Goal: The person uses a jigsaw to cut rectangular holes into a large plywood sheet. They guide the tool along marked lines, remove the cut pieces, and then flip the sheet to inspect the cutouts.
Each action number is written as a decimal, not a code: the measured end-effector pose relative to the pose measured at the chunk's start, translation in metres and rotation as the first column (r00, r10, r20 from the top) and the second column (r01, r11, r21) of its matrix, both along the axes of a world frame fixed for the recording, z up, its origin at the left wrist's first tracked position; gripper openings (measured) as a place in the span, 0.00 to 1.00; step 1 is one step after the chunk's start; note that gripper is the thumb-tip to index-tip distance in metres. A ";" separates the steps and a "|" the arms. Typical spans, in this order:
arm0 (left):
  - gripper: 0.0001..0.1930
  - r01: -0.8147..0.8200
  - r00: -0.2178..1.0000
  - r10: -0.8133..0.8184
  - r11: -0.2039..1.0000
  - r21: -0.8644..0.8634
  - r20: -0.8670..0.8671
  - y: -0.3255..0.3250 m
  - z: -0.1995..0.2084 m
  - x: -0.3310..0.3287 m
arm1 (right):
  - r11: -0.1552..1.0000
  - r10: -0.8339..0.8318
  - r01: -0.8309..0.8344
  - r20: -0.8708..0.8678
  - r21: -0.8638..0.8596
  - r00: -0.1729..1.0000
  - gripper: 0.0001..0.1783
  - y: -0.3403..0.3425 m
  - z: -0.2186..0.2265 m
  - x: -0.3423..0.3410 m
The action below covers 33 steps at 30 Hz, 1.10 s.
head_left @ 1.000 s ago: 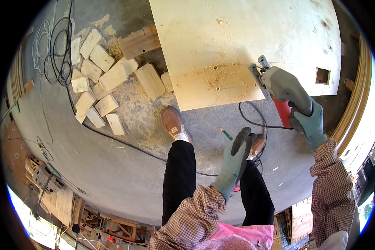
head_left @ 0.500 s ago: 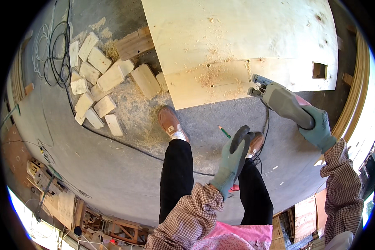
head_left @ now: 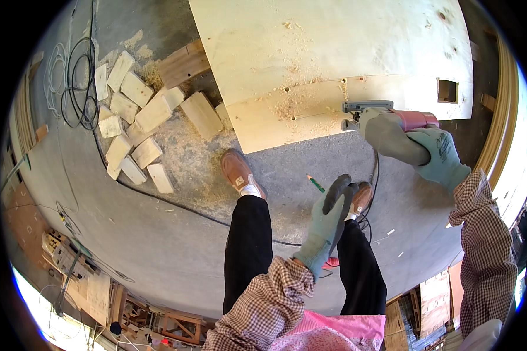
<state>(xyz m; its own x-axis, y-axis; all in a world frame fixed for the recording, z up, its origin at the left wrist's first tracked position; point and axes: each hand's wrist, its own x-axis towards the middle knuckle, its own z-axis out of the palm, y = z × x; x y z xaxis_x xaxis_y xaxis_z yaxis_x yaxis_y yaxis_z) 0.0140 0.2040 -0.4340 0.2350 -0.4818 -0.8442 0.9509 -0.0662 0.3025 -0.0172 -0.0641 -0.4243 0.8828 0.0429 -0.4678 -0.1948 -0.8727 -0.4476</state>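
Observation:
My right hand [head_left: 442, 155], in a grey-green work glove, is wrapped round the handle of a grey and red jigsaw [head_left: 386, 130]. The saw's metal base plate lies along the near edge of a pale plywood sheet [head_left: 369, 47], left of a square cut-out [head_left: 448, 91]. Sawdust, small holes and a thin line mark the sheet. Over my right knee rests my left hand [head_left: 327, 225], gloved too, its fingers stretched out and nothing visible in them. Just beyond it, a green pencil [head_left: 315, 182] lies on the floor.
Several wood offcuts [head_left: 152, 111] lie in sawdust at the left. A black cable [head_left: 181, 205] runs across the floor from coiled cords [head_left: 79, 96]. Long boards [head_left: 505, 111] are stacked at the far right. My shoes [head_left: 236, 168] stand near the sheet.
My right hand has turned the jigsaw, so its base plate now lies along the sheet's edge instead of at a slant. The left hand has stayed in place.

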 end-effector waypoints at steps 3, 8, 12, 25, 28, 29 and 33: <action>0.22 -0.093 0.995 0.092 0.995 -0.026 -0.038 -0.003 0.001 0.003 | 0.994 0.101 -0.103 -0.063 -0.028 0.993 0.18 0.001 -0.009 0.011; 0.22 -0.037 0.999 0.037 0.999 -0.023 -0.014 -0.004 -0.002 0.006 | 0.973 0.216 -0.221 -0.076 -0.067 0.973 0.17 -0.009 -0.024 0.017; 0.22 -0.049 0.997 0.050 0.999 0.018 -0.062 -0.011 0.002 0.012 | 0.970 0.230 -0.235 -0.066 -0.068 0.971 0.16 -0.013 -0.034 0.011; 0.22 -0.293 0.955 0.293 0.956 -0.023 0.045 -0.003 0.018 -0.016 | 0.937 0.288 -0.322 -0.219 -0.138 0.932 0.15 -0.007 -0.028 0.021; 0.26 -0.268 0.959 0.263 0.963 0.028 0.109 0.009 0.029 -0.034 | 0.950 0.266 -0.292 -0.203 -0.114 0.943 0.16 -0.006 -0.031 0.018; 0.26 -0.255 0.956 0.253 0.967 -0.001 0.146 0.015 0.031 -0.043 | 0.947 0.277 -0.301 -0.191 -0.113 0.942 0.15 -0.005 -0.030 0.017; 0.25 -0.264 0.933 0.258 0.964 -0.007 0.250 0.037 0.010 -0.069 | 0.934 0.302 -0.316 -0.106 -0.164 0.947 0.14 -0.003 -0.028 0.031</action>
<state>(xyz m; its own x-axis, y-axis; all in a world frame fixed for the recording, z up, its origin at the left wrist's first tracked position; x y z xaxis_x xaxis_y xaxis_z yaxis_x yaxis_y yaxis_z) -0.0553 0.2411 -0.4245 0.5519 -0.3536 -0.7552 0.8314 0.1630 0.5312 0.0136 -0.0667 -0.4523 0.7997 0.2184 -0.5593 0.0693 -0.9589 -0.2752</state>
